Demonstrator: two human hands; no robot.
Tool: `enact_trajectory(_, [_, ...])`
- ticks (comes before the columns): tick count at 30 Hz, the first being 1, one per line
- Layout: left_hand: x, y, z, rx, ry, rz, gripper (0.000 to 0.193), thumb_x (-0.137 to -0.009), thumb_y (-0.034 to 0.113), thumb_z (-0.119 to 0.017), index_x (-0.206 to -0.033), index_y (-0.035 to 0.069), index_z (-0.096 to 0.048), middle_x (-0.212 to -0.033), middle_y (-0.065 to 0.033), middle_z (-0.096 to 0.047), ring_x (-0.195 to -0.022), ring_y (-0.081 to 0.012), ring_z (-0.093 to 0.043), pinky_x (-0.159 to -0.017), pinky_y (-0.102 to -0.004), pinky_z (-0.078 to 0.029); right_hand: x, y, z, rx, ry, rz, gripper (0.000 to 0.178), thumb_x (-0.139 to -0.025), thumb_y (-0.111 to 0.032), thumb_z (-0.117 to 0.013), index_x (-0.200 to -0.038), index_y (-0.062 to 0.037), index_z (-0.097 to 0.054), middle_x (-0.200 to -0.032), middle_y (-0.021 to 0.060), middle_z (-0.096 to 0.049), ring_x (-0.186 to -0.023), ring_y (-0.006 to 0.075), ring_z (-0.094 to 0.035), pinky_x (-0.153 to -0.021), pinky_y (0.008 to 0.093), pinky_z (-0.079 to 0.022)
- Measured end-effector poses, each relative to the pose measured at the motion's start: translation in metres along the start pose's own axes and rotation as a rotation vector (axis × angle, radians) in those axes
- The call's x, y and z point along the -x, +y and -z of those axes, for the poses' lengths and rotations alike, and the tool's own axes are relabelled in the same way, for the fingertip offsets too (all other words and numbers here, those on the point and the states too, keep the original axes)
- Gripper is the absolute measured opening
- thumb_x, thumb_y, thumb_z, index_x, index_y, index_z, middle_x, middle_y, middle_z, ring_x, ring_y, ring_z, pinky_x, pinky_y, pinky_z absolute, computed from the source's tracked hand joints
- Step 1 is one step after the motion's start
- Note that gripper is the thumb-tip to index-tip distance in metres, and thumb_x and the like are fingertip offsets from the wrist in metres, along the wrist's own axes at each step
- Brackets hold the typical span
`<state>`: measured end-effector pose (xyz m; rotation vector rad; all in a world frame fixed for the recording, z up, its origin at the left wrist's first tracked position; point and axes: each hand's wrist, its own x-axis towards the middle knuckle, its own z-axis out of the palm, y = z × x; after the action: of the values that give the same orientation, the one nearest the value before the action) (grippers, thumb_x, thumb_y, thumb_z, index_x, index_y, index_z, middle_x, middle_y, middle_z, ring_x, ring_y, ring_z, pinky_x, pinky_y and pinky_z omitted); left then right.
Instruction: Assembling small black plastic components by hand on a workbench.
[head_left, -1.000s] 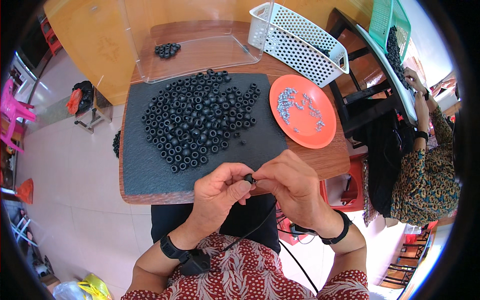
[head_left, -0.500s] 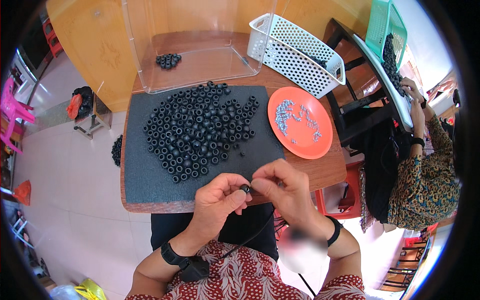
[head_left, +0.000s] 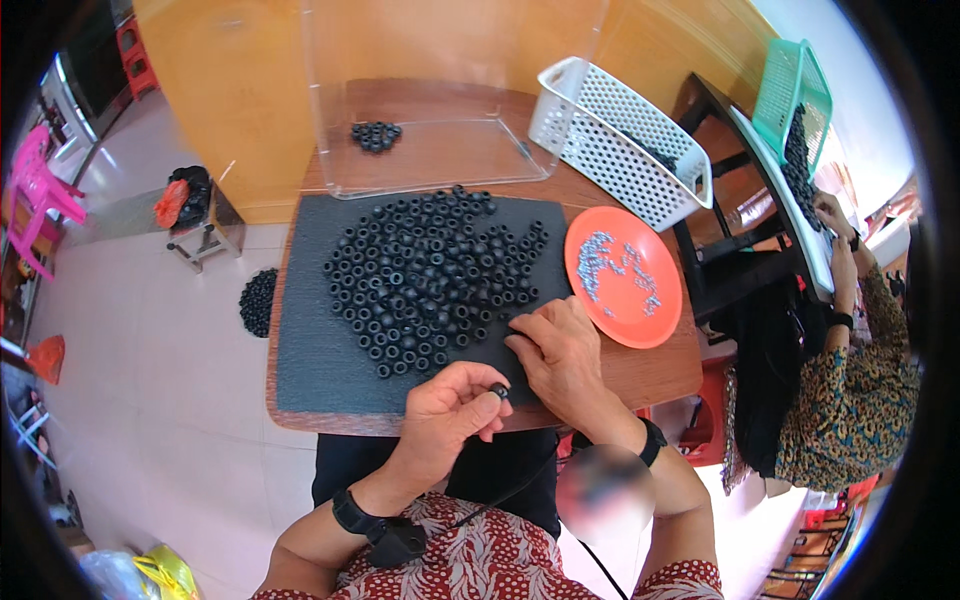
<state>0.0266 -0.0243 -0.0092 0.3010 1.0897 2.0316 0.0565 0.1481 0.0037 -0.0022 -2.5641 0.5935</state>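
My left hand [head_left: 448, 412] pinches a small round black part with a hole [head_left: 499, 391] between thumb and fingertips, just over the near edge of the table. Beside it on the right, my right hand [head_left: 566, 352] is down at the dark mat [head_left: 310, 360], thumb and fingers pinched together at its surface. Whatever lies between those fingertips is hidden. A wide pile of similar black parts [head_left: 420, 275] covers the middle of the mat, just beyond my hands. An orange plate [head_left: 650, 332] with small silvery pieces [head_left: 592, 265] stands to the right of the pile.
A clear plastic box [head_left: 450, 184] lies at the back with several black parts in it. Right of it stands a white perforated basket [head_left: 625, 160]. At far right another person [head_left: 850, 370] works by a green basket [head_left: 795, 95]. More black parts [head_left: 258, 302] lie on the floor at left.
My right hand has moved away from the part in my left hand, forward to the mat. My left hand still holds the black part. The whole view has shifted slightly.
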Motion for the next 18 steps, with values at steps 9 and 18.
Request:
enact_trajectory(9, [0.003,-0.003,-0.005,-0.077,0.070,-0.074,0.015,-0.090,0.007,-0.054,-0.103,-0.001,-0.054,-0.088,-0.0076,-0.061,-0.073,-0.0088,-0.057,-0.064,-0.0208,-0.048,0.015,-0.036,0.044,-0.017,-0.104,0.096,0.018,-0.063,0.001,-0.068,-0.080,-0.0017,-0.060,-0.074,0.0095,-0.053,-0.072,0.0278,-0.049,-0.057,0.0367,-0.041])
enact_trajectory(18, [0.006,-0.004,-0.016,-0.053,0.038,-0.090,0.017,-0.091,0.004,-0.050,-0.106,-0.004,-0.050,-0.094,-0.0091,-0.060,-0.081,-0.0121,-0.058,-0.074,-0.0246,-0.050,0.027,-0.051,0.042,-0.054,-0.009,0.120,0.023,-0.065,0.007,-0.064,-0.087,0.0009,-0.060,-0.080,0.0123,-0.056,-0.070,0.0282,-0.051,-0.056,0.0350,-0.042])
